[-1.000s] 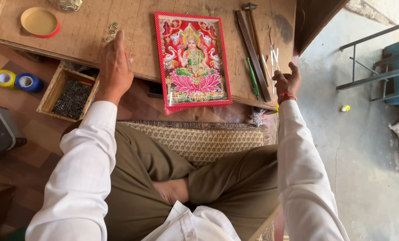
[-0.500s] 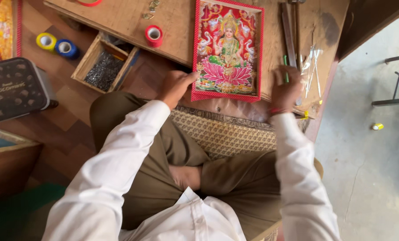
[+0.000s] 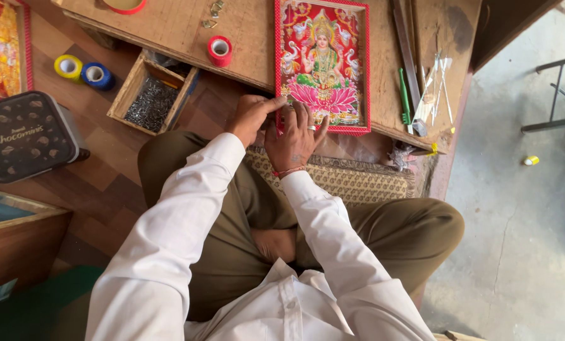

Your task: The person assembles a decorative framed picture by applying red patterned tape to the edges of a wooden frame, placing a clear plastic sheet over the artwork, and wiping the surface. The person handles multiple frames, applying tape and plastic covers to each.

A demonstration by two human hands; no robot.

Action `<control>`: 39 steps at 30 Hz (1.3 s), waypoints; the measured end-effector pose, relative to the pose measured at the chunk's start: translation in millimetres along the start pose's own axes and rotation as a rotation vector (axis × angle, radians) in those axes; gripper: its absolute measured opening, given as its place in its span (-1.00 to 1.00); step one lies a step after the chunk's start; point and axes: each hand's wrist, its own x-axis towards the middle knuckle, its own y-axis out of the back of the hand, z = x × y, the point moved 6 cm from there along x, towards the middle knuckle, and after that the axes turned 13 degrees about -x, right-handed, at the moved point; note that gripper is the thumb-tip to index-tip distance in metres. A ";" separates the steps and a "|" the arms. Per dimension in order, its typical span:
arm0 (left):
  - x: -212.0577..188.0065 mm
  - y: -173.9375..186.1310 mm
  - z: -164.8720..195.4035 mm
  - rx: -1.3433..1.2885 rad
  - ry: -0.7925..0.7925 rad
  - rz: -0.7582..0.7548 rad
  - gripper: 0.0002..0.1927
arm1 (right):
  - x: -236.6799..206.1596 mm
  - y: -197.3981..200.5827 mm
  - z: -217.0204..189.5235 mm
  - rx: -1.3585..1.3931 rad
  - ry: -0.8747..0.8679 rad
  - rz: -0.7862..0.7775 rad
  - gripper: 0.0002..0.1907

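Both hands meet at the near left corner of the framed picture point(image 3: 323, 66), which lies flat on the low wooden table point(image 3: 169, 28) with its near edge just at the table's edge. The right hand point(image 3: 293, 140) rests with fingers spread over that corner, fingertips on the red frame. The left hand point(image 3: 251, 117) is curled beside it, thumb and forefinger pinched at the frame's edge; whether they hold anything small cannot be told.

Left of the picture a red tape roll point(image 3: 220, 50) stands on the table, and a few small metal hooks point(image 3: 213, 16) lie further up. To the right of the frame lie a dark wooden strip point(image 3: 406, 50), a green pen point(image 3: 404, 95) and some thin clear sticks point(image 3: 435, 82).

Below the table's left edge an open wooden box of small nails point(image 3: 151, 98) sits on the floor, with a yellow tape roll point(image 3: 68, 66) and a blue tape roll point(image 3: 96, 75) near it, and a dark tin point(image 3: 26, 136) further left. A woven mat point(image 3: 352, 177) lies under the person's knees
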 end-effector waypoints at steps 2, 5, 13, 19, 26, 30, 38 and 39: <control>-1.9 -2.0 1.9 -0.007 0.005 -0.010 -0.74 | -14.4 12.1 5.3 0.137 0.013 0.042 -0.37; -6.9 -12.5 8.3 -0.092 -0.068 -0.085 -0.77 | -52.9 35.9 24.3 0.316 -0.134 0.066 -0.31; -35.6 -102.6 -66.2 -0.376 0.156 -0.319 -0.78 | -60.9 -3.2 85.7 1.493 -0.634 0.165 -0.54; -57.3 -130.4 -49.4 0.119 -0.223 -0.377 -0.68 | -12.4 3.1 151.8 1.759 -0.962 0.463 -0.75; -139.8 -157.5 107.5 0.836 -1.550 -0.094 -0.10 | 21.9 106.9 182.9 1.928 -0.391 0.434 -0.75; -141.0 -131.5 130.1 0.553 -1.128 -0.142 -0.23 | 40.4 125.8 180.5 1.759 -0.183 0.241 -0.72; -130.3 -47.2 82.7 0.578 -0.834 0.036 -0.69 | 41.4 83.2 161.2 1.572 -0.159 -0.150 -0.76; -127.7 -42.9 81.4 0.555 -0.833 0.022 -0.71 | 42.7 82.5 162.0 1.529 -0.159 -0.158 -0.76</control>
